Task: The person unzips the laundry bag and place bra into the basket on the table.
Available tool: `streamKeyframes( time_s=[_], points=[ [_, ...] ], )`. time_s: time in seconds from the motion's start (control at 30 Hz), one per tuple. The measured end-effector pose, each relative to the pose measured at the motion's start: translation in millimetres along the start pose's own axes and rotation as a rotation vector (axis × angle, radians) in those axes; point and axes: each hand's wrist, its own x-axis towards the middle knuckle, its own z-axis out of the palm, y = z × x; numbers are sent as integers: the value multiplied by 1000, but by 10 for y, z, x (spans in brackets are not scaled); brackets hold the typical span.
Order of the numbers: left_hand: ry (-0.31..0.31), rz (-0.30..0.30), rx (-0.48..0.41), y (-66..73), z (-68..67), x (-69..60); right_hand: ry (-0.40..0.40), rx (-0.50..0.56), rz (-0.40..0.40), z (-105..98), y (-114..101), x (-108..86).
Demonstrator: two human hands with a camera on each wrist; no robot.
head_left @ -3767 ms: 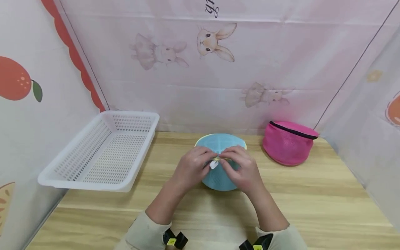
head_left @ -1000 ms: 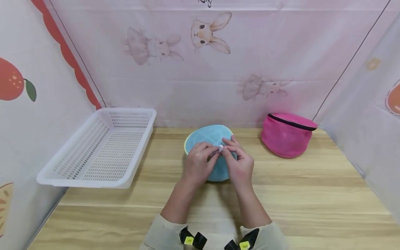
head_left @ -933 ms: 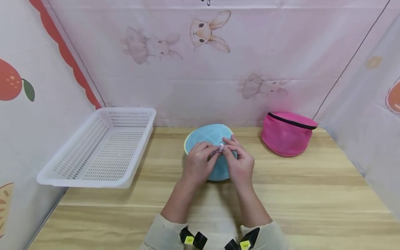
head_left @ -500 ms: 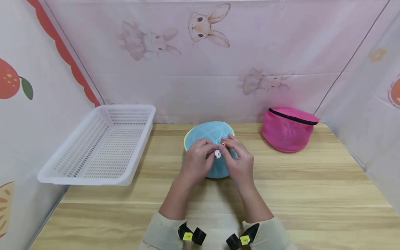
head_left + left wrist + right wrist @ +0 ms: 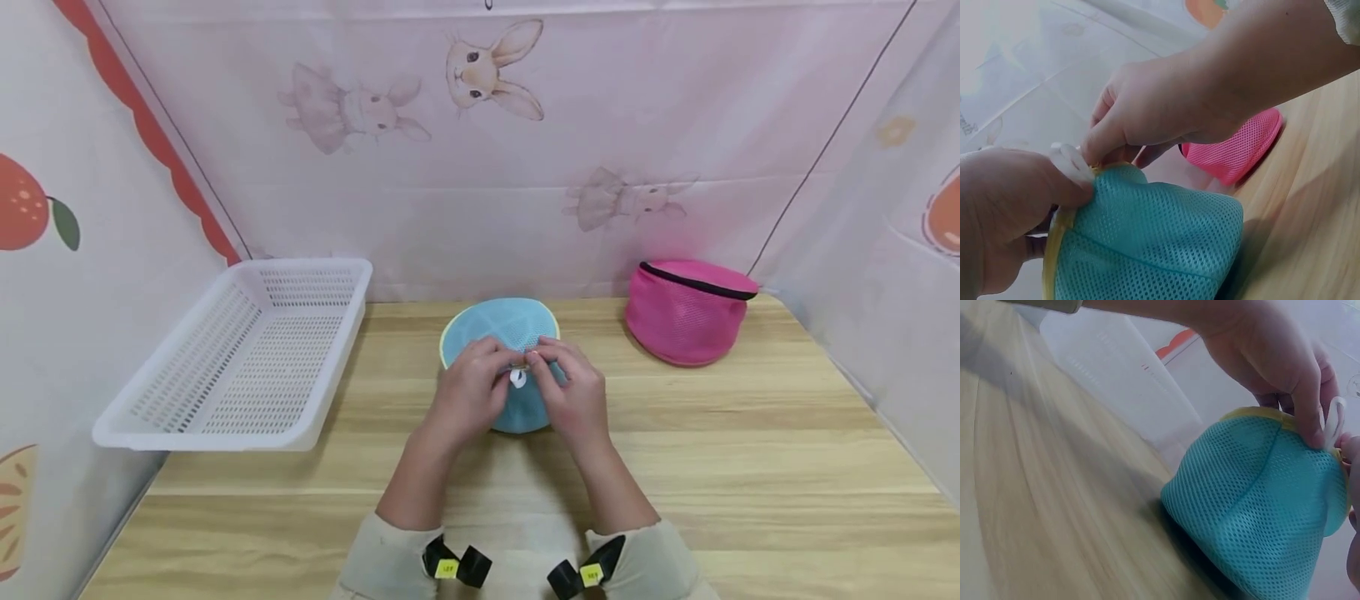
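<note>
This looks like a small screened-off booth around a table, more a staged corner than a lived-in room. Printed sheeting closes it in: a pink far sheet (image 5: 480, 242) with rabbits, a white left sheet (image 5: 135, 333) with fruit and a red scalloped border (image 5: 111, 73), and a pale right sheet (image 5: 862, 325). The wood-grain tabletop (image 5: 750, 467) holds household wares: a white basket (image 5: 202, 442), a blue mesh bag (image 5: 498, 317) and a pink mesh bag (image 5: 686, 329). The wider building cannot be told.

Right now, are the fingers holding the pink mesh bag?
No, the fingers grip the yellow edge of the blue mesh bag, while the pink mesh bag stands apart on the wooden table.
</note>
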Motion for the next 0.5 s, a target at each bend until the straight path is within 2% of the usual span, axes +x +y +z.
streamKeyframes(
  time_s=[0.13,0.2,0.37,0.5],
  points=[
    [-45,56,38,-23,21,10,20,-64,-39,-29,42,-16],
    [-79,65,58,-37,21,5,24,-86,-46,-37,57,-30],
    [-176,53,48,-68,-38,-4,15,-109,-75,-56,66,-51],
    [-217,9,5,-77,-115,34,-11,-112,-119,-76,58,-15]
  ],
)
